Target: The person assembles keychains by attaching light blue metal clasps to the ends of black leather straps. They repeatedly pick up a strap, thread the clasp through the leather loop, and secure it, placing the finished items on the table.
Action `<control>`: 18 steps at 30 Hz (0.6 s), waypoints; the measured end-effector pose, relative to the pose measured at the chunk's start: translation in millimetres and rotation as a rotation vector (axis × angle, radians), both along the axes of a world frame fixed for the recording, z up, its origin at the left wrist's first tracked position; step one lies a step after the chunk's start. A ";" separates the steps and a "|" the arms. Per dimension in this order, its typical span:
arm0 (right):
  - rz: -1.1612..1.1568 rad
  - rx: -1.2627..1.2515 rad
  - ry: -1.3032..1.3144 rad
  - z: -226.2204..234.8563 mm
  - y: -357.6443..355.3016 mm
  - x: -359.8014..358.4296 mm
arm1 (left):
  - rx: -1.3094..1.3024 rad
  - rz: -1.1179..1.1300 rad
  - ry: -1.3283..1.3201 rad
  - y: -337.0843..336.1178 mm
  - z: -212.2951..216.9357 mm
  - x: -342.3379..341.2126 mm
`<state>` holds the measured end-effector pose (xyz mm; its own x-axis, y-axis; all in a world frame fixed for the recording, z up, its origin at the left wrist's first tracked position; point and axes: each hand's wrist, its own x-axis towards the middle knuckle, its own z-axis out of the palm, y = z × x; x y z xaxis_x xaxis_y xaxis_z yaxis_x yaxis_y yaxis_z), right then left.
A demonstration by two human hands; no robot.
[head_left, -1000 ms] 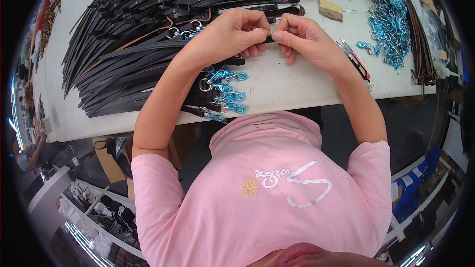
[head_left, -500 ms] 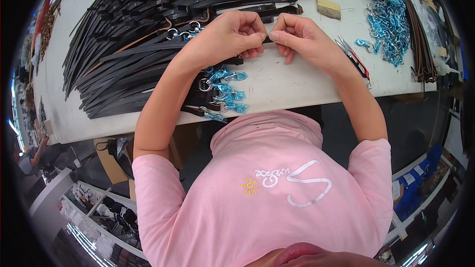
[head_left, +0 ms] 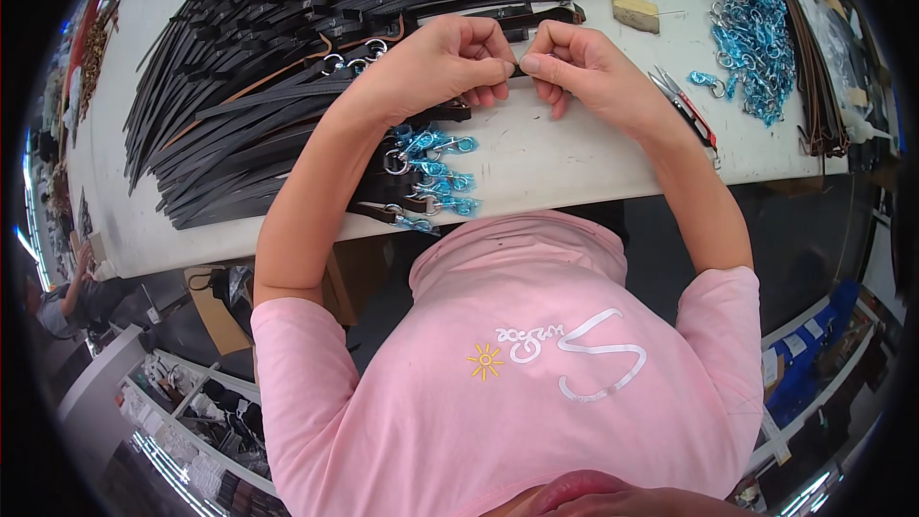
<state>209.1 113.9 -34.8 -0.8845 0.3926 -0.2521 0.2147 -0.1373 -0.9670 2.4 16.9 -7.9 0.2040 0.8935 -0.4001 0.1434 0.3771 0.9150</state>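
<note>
Over the worktable, my left hand (head_left: 448, 65) and my right hand (head_left: 586, 69) meet with fingertips nearly touching. Both pinch a black strap (head_left: 520, 73), of which only a short dark bit shows between the thumbs. The rest of it is hidden by my fingers. Left of and below my left hand lie black straps (head_left: 249, 148). Several of them end in silver snap hooks (head_left: 436, 172) wrapped in blue film. A larger heap of black straps (head_left: 316, 0) spreads beyond my left hand.
Right of my right hand lie red-and-black scissors (head_left: 687, 113). A yellowish block (head_left: 635, 12) with a thin needle-like pin sits farther back. Blue-wrapped snap hooks (head_left: 751, 38) are heaped at the right, beside brown straps (head_left: 814, 86). The table's near edge (head_left: 565, 193) runs before my body.
Both hands stay in nearly the same place, still pinching the strap, with slight finger shifts. At the far left, another person's arm has moved up a little.
</note>
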 end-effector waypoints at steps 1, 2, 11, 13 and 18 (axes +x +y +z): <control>-0.008 0.006 -0.005 0.0 0.1 -0.2 | 0.004 0.007 0.015 -0.9 0.8 1.1; -0.004 0.005 0.001 -0.5 0.9 0.0 | 0.008 0.014 0.029 -1.3 1.7 1.7; 0.011 -0.021 0.015 -0.3 3.7 0.5 | -0.054 0.024 -0.077 1.1 4.0 -4.8; 0.011 -0.029 0.013 -0.6 2.8 0.5 | -0.039 0.019 -0.063 1.8 2.9 -4.2; 0.024 0.007 0.005 0.8 1.5 -0.9 | -0.004 0.015 0.008 0.2 -2.1 0.8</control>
